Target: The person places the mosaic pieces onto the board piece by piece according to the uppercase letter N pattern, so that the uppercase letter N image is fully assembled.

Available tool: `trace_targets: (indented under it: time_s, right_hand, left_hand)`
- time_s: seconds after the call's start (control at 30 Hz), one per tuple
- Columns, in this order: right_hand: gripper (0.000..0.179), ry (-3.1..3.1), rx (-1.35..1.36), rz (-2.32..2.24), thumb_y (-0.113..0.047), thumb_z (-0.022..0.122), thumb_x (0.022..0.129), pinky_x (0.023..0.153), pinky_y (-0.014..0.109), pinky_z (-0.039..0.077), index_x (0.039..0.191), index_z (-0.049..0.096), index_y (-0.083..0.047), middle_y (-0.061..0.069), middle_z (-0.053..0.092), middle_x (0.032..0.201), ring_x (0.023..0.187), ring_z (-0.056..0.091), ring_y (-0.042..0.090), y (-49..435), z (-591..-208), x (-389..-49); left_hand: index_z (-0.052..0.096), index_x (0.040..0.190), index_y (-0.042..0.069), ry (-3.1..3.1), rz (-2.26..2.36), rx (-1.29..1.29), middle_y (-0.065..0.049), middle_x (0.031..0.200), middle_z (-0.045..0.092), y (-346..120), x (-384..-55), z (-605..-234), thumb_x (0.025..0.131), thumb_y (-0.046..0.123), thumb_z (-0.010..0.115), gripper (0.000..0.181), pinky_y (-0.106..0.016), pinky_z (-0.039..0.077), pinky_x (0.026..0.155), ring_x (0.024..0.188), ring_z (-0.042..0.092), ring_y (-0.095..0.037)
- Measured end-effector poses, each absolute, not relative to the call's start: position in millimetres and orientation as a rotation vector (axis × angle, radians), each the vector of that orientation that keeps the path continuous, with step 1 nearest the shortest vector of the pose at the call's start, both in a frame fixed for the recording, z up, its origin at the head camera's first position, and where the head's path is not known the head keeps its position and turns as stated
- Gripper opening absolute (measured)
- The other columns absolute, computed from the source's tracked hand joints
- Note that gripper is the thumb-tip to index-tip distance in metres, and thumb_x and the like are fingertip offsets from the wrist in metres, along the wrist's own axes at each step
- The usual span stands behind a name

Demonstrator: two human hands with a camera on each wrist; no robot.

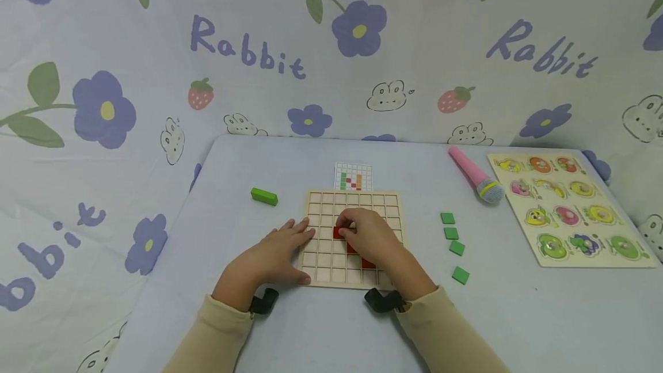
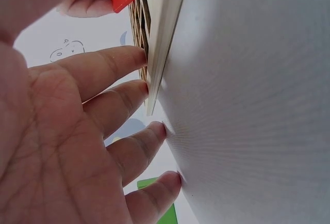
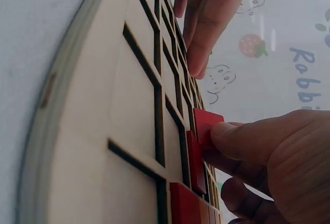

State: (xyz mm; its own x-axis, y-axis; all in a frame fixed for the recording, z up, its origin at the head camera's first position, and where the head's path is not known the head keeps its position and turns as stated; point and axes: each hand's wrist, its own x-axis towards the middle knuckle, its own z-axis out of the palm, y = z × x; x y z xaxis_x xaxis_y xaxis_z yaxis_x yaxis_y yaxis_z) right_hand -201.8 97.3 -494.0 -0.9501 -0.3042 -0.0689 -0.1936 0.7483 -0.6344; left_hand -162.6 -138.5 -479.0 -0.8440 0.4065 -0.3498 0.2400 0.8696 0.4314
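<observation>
Head view alone shows card (image 1: 353,177) behind board (image 1: 323,259)

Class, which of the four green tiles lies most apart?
The green tile nearest the right sleeve; a wider gap separates it from the other three.

A play corner is suggested, in what building cannot be told: the counter (image 1: 570,327) is backed by cloth (image 1: 425,10) printed with flowers (image 1: 359,29) and rabbits (image 1: 387,96), and is laid with a grid board (image 1: 330,258), fruit puzzle (image 1: 585,230) and pink microphone (image 1: 475,175).

sleeves (image 1: 212,335): beige, plain | wrist devices (image 1: 264,301): black, curved, paired
</observation>
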Motion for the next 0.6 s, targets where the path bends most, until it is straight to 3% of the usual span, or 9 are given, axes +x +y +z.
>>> trace_targets:
  time_s: [0.17,0.37,0.6]
  right_hand:
    - [0.008,2.814,-0.457,-0.944,-0.015,0.078,0.102,0.100,0.043,0.061,0.109,0.080,-0.018,0.000,0.077,0.116,0.107,0.068,0.020,96.0,-494.0,-200.0]
    - [0.010,2.884,-0.540,-0.843,-0.014,0.079,0.102,0.101,0.043,0.061,0.110,0.082,-0.011,0.003,0.075,0.115,0.112,0.069,0.023,94.7,-498.7,-201.7]
    - [0.010,2.878,-0.565,-0.839,-0.015,0.078,0.102,0.102,0.043,0.061,0.111,0.083,-0.012,0.003,0.075,0.116,0.113,0.069,0.023,95.2,-500.3,-203.3]
  left_hand:
    - [0.043,0.169,0.015,2.601,0.526,0.480,-0.004,0.183,0.023,-138.1,-162.7,-478.8,0.087,0.035,0.093,0.098,-0.058,0.019,0.138,0.171,0.016,-0.035]
    - [0.042,0.169,0.015,2.598,0.525,0.484,-0.004,0.183,0.023,-138.0,-163.6,-477.8,0.088,0.036,0.093,0.099,-0.059,0.019,0.138,0.171,0.015,-0.035]
    - [0.042,0.170,0.016,2.601,0.522,0.479,-0.004,0.183,0.023,-138.5,-164.9,-479.3,0.087,0.036,0.094,0.099,-0.059,0.019,0.138,0.171,0.015,-0.035]
